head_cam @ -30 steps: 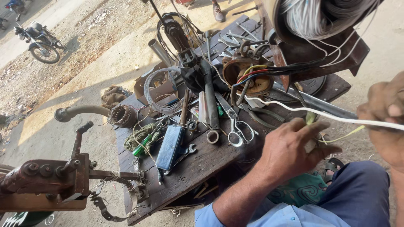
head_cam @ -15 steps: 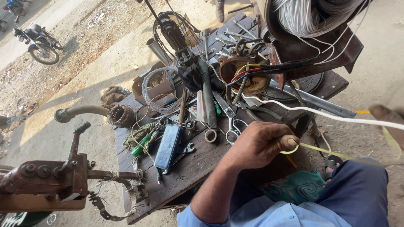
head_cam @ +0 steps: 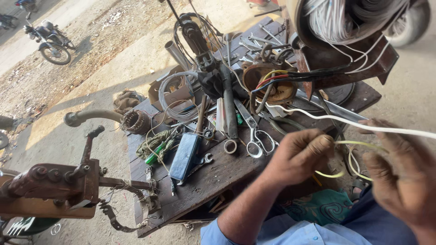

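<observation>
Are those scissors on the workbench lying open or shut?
Shut, or nearly: the scissors lie flat on the wooden workbench, blades together in one line, finger loops side by side.

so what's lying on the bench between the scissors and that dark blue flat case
In the head view, a small roll of tape lies on the wooden bench between the scissors and the blue case, with a spanner beside the case.

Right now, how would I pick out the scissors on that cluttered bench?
Start at the dark wooden workbench and find the person's left hand at its near edge. Just left of that hand lie the scissors, blades pointing away. Their two pale oval handle loops set them apart from the small tape ring beside them.
</observation>
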